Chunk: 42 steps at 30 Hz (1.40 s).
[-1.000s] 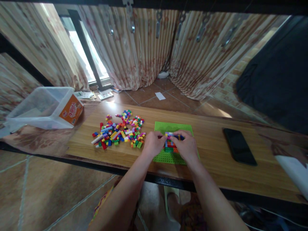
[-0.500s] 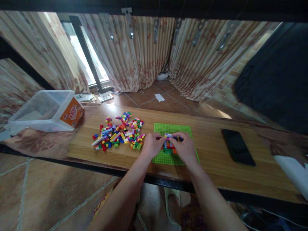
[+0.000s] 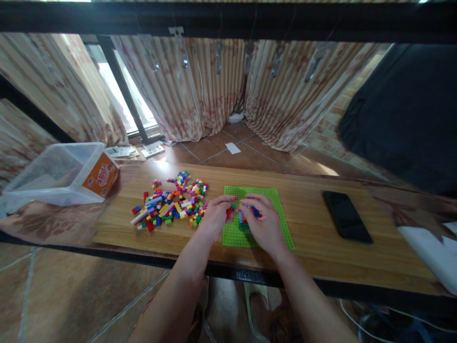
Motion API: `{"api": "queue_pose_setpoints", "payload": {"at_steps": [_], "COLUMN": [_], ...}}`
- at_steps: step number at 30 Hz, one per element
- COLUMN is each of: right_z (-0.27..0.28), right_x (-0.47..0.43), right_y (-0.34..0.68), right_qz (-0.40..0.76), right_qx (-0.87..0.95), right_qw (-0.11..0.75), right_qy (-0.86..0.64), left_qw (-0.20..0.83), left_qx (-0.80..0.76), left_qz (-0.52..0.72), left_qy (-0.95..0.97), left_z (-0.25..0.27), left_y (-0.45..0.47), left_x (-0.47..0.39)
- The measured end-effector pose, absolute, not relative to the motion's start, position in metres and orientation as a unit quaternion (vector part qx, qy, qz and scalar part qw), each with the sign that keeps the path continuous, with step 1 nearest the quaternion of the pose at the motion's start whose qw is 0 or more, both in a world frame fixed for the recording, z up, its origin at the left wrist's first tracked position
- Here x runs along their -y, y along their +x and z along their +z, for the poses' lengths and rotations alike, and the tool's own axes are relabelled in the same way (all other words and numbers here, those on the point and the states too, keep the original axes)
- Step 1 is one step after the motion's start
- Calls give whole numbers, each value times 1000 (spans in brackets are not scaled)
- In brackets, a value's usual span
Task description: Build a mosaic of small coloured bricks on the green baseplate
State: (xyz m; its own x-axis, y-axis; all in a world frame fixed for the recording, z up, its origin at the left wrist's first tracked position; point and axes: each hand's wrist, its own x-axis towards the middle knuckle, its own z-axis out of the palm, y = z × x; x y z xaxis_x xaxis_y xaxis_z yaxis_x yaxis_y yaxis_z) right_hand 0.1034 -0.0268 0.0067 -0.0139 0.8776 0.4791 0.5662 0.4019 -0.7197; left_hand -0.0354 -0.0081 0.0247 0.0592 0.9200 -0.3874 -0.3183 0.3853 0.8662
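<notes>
While left fingers (image 3: pixel 221 200) pinch a red brick (image 3: pixel 229 213), whether right fingers (image 3: pixel 257 197) grasp is unclear; Chinese characters (image 3: pixel 104 175) mark an orange label (image 3: pixel 93 183).

Left hand (image 3: pixel 213 218), right hand (image 3: pixel 264 221) and forearms (image 3: pixel 190 267) bare. Pale greenish slipper (image 3: pixel 256 288) below. Dark patterned clothing (image 3: pixel 280 318), reddish, blurred.

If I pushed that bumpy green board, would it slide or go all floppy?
The board looks like plastic with straight edges, so it's probably more stiff than floppy. It would likely slide, since the table looks smooth. Lying flat and low, it probably wouldn't roll or tip.
</notes>
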Motion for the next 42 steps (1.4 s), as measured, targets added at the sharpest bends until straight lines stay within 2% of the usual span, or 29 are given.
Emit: {"api": "queue_pose_setpoints", "payload": {"at_steps": [6,15,19,22,26,32,42], "right_z": [8,8,5,1,-3,-5,-8], "right_x": [28,20,13,11,11,11,5], "right_y": [99,115,134,136,126,121,123], "right_qz": [212,337,263,185,124,95,88], "right_qx": [700,601,590,652,721,742,775], "right_qw": [453,530,527,472,402,360,330], "right_qy": [-510,-494,-552,-564,-552,-557,-531], "left_qw": [644,643,578,494,427,406,404], "left_qx": [-453,-402,-473,-559,-582,-572,-558], "left_qz": [497,520,515,454,373,320,307], "left_qy": [365,393,421,487,583,637,656], "left_z": [20,27,14,-1,-10,-3,4], "left_y": [-31,-36,-45,-48,-48,-44,-41], "left_x": [8,10,3,-3,-3,4,11]}}
